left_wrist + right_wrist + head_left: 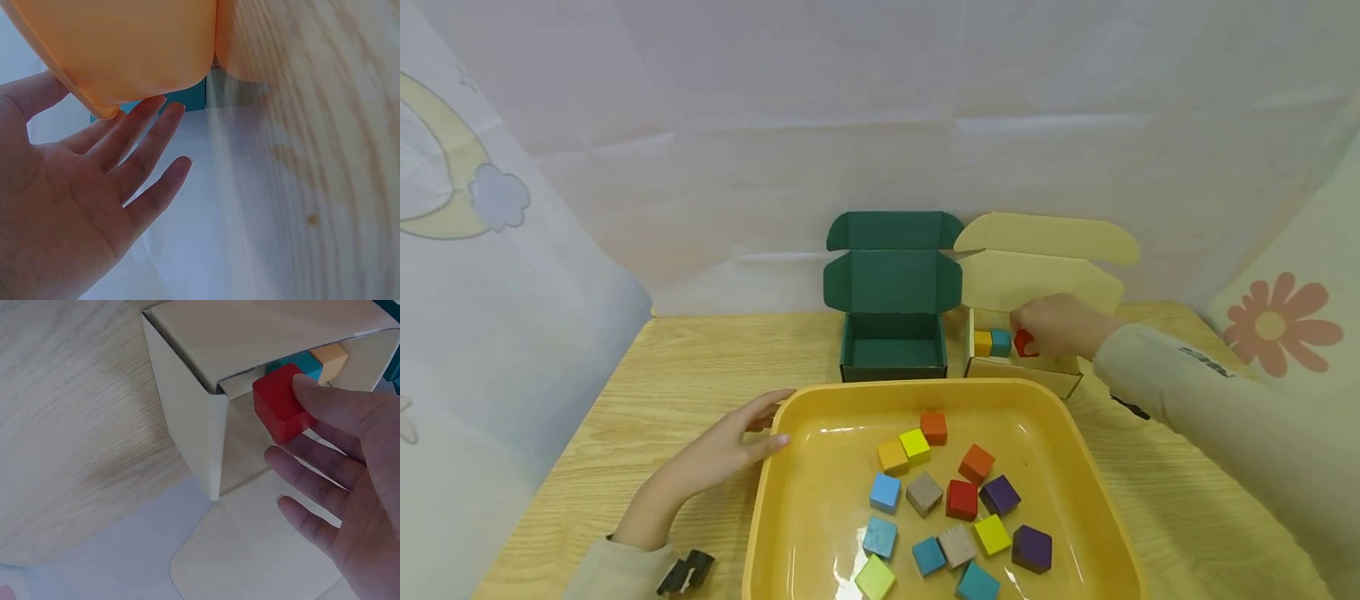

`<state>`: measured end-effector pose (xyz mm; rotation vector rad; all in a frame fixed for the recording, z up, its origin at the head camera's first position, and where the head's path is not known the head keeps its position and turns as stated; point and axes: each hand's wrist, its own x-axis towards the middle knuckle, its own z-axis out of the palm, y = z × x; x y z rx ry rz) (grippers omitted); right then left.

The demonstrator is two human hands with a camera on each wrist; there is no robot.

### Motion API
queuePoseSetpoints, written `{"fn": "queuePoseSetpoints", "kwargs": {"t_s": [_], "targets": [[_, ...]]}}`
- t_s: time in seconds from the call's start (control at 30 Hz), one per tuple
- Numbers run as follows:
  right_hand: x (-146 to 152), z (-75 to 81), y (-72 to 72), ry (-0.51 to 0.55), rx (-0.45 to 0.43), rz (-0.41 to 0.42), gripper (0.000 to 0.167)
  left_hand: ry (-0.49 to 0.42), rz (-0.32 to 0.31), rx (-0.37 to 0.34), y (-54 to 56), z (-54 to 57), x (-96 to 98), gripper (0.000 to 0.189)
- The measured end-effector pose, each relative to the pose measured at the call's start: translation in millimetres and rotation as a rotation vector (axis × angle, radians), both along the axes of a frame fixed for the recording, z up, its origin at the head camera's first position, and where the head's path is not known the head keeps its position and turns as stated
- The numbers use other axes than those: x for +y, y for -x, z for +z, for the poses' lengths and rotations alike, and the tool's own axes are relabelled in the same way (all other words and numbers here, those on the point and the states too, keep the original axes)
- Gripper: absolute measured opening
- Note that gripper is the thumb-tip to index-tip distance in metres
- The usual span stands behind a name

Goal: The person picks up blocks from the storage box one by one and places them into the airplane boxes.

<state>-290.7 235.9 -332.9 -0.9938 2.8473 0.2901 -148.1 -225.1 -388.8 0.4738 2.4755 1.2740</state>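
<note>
My right hand [1063,323] pinches a red cube [281,403] between thumb and fingers, at the opening of the cream cardboard box [1026,371]. Inside that box an orange-yellow cube [982,342] and a blue cube [1001,342] sit side by side at its left. My left hand [722,450] holds the left rim of the yellow tray [762,500], thumb over the edge and fingers outside; its ring and little fingers are spread free in the left wrist view. Several cubes lie scattered in the tray, among them a red cube [962,500] and a purple cube [1032,548].
A dark green box [893,372] with its lid raised stands left of the cream box, behind the tray. The cream lid [1037,279] is up against the back wall cloth. A black object [687,572] is near the left sleeve on the wooden table [700,358].
</note>
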Motion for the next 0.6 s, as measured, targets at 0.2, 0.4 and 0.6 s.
{"fn": "queuePoseSetpoints", "kwargs": {"t_s": [0.2, 0.4, 0.6], "targets": [[3, -9.1, 3.1, 0.013, 0.013, 0.015, 0.020, 0.001, 0.000, 0.001, -0.3, -0.4, -0.1, 0.062], [5, -14.5, 6.8, 0.026, 0.031, 0.034, 0.019, 0.004, 0.007, -0.003, -0.1, -0.1, 0.3, 0.062], [6, -19.1, 11.4, 0.028, 0.030, 0.024, 0.019, 0.002, 0.009, -0.006, 0.0, 1.1, 0.8, 0.062]]}}
